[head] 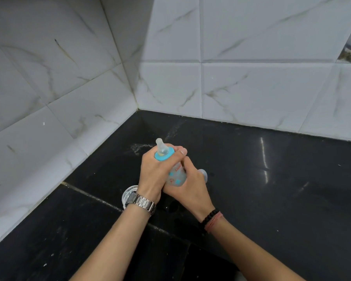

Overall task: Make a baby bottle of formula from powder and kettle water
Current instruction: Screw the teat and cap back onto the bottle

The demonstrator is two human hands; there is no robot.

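**With both hands on it, bottle tilts up and away over the table**

While the left hand (pixel 154 169) wraps its fingers (pixel 171 158) round the blue collar (pixel 164 153), the right hand (pixel 187 182) curls round the lower body of the bottle (pixel 175 175); both grip it firmly, and it is held clear of the table (pixel 272 179). Its long axis runs from the right palm up and leftward, away from the person, ending in the teat (pixel 160 144) just beyond the left fingers. The left hand is nearer the collar, so any tightening would probably turn there against the right hand's hold. How full the bottle is I cannot tell. A clear cap (pixel 203 174) lies just right of the right fingers; a small clear container (pixel 129 192) sits under the left wrist. Black stone meets marbled wall tiles (pixel 251 88) in a corner behind.
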